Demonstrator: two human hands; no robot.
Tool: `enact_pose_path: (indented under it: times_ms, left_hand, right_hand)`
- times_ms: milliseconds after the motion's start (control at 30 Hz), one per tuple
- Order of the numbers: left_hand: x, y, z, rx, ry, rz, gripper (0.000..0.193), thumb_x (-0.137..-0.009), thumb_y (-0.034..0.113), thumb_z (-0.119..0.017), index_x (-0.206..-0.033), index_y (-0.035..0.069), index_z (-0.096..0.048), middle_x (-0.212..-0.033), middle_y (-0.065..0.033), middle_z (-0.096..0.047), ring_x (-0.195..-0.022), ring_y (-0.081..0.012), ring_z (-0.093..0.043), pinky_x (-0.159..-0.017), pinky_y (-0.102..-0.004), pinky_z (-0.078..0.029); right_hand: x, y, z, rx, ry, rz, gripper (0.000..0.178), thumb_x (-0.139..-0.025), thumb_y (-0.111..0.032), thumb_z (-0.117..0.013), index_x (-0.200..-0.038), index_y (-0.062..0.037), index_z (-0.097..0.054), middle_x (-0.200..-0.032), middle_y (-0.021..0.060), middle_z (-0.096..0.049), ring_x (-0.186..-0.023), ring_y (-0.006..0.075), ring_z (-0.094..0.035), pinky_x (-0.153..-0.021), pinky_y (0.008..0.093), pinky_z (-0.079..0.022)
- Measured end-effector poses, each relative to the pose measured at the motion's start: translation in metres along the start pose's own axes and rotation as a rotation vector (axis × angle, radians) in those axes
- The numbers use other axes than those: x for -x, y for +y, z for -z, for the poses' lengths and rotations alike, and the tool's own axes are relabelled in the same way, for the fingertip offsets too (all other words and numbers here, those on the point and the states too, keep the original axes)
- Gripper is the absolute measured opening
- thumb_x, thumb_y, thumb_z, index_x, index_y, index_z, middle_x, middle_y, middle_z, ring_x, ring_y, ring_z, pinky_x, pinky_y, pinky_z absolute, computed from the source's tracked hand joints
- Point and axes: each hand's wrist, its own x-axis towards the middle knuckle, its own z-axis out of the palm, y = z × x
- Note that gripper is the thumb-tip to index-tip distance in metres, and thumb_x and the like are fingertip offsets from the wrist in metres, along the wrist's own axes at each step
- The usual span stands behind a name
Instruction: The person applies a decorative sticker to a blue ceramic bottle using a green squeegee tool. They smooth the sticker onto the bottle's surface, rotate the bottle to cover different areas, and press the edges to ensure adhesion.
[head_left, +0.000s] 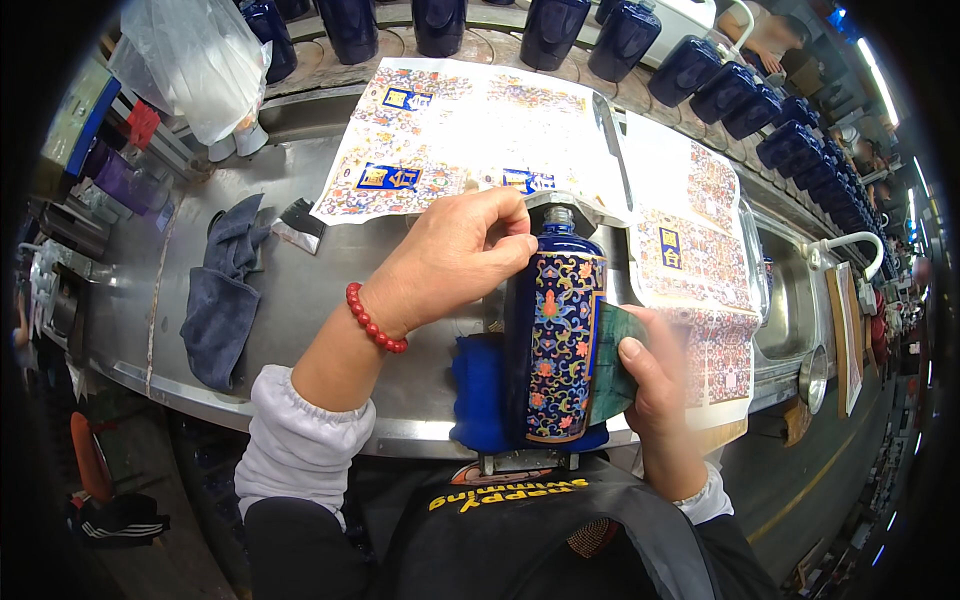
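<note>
A dark blue bottle [516,330] with a colourful floral decal [562,345] on its front lies in front of me, its neck pointing away. Beneath it is a bright blue padded rest [480,395]. My left hand [455,245] is at the bottle's left shoulder, thumb and fingers closed in a pinch; anything between them is hidden. On the right side, my right hand [655,375] grips a green, see-through flat scraper [615,365]. The scraper's edge meets the decal's right side. A red bead bracelet [375,322] circles my left wrist.
Printed decal sheets [450,130] [690,230] spread over the metal table [300,330]. A grey-blue cloth [225,300] lies left, beside a small brush-like tool [297,228]. Several plain blue bottles [625,40] line the curved conveyor behind. A metal sink [785,300] with a white tap [860,245] stands right.
</note>
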Motion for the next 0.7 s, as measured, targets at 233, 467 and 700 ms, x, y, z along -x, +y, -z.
enact_pose_path:
  times_ms: [233,467,700]
  left_hand:
    - [-0.001,0.0007,-0.0008,-0.006,0.012,0.009,0.019,-0.088,0.018,-0.067,-0.086,0.0,-0.062,-0.074,-0.01,-0.063,-0.068,-0.0189,-0.059,-0.065,-0.0344,-0.048]
    - [-0.0007,0.0024,-0.001,-0.04,0.025,-0.005,0.019,-0.087,0.018,-0.067,-0.085,0.0,-0.062,-0.073,-0.0112,-0.064,-0.067,-0.0218,-0.06,-0.065,-0.0356,-0.048]
    - [0.0004,0.0001,-0.0014,-0.045,0.004,-0.011,0.014,-0.093,0.015,-0.065,-0.088,0.002,-0.062,-0.076,0.0013,-0.058,-0.071,-0.0064,-0.048,-0.062,-0.0248,-0.041]
  right_hand:
    - [0.0002,0.0009,-0.0004,0.002,0.008,-0.002,0.035,-0.098,-0.01,-0.06,-0.13,0.0024,-0.053,-0.115,0.0084,-0.067,-0.102,0.0118,-0.063,-0.092,0.027,-0.051]
    - [-0.0001,0.001,-0.0003,0.004,0.007,-0.004,0.035,-0.098,-0.01,-0.06,-0.13,0.0022,-0.053,-0.114,0.0081,-0.067,-0.101,0.0115,-0.062,-0.092,0.0268,-0.051]
    - [0.0,0.0007,-0.001,0.004,0.01,0.001,0.034,-0.098,-0.01,-0.06,-0.13,0.0019,-0.053,-0.114,0.0081,-0.066,-0.101,0.0116,-0.063,-0.091,0.0268,-0.051]
